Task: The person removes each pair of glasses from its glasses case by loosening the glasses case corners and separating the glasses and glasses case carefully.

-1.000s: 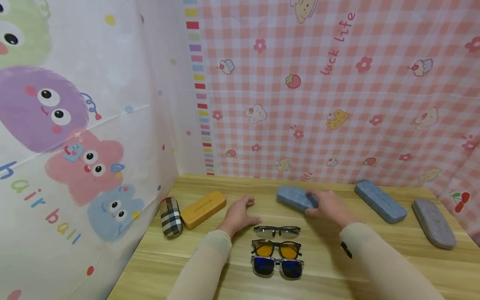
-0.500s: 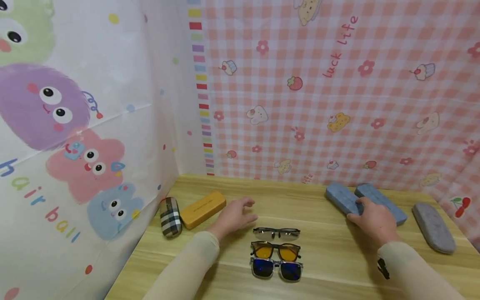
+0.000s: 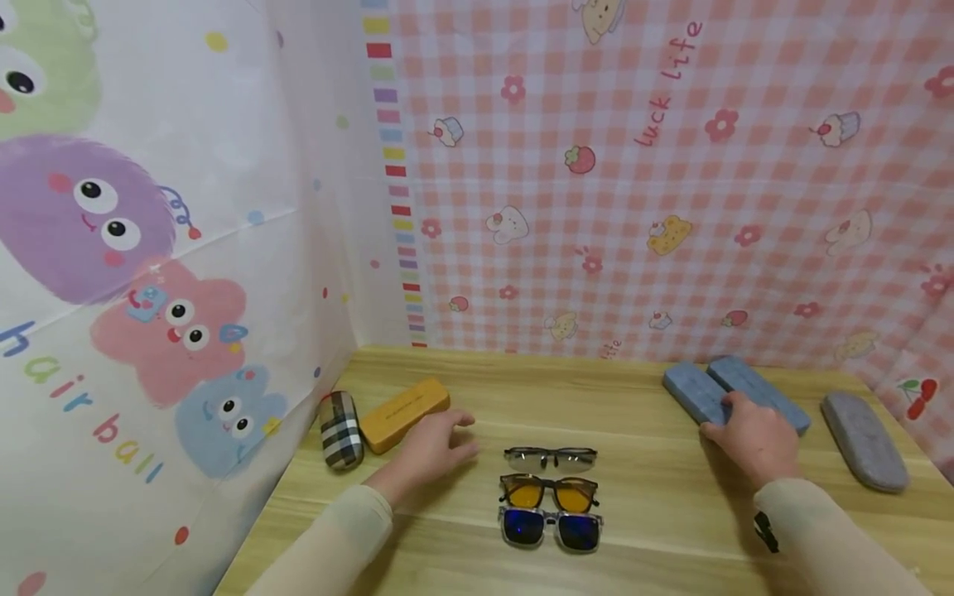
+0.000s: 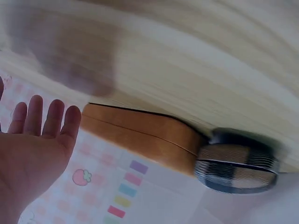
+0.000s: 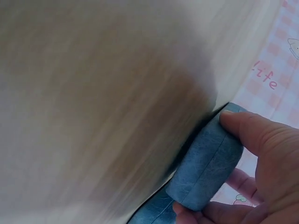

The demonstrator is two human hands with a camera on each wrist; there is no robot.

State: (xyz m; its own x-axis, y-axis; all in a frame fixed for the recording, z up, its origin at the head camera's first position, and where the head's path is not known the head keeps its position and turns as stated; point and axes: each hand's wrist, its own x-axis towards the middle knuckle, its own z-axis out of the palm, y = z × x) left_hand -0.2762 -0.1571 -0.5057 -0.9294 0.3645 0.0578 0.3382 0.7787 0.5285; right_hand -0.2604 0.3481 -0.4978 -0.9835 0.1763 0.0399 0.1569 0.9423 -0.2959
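Observation:
In the head view my right hand grips the near end of a blue glasses case, which lies beside a second blue glasses case. The right wrist view has the thumb on one side of the held case and fingertips on the other. My left hand is near a yellow glasses case; its fingers are extended and hold nothing, as the left wrist view also shows. Left of the yellow case lies a plaid glasses case.
Three pairs of glasses lie in a column mid-table: clear-lens glasses, orange-lens glasses and dark blue sunglasses. A grey glasses case lies at the far right. A checked pink cloth hangs behind the table.
My right hand has carried the blue glasses case from the back middle rightward, alongside the other blue case. My left hand has drawn back leftward toward the yellow case.

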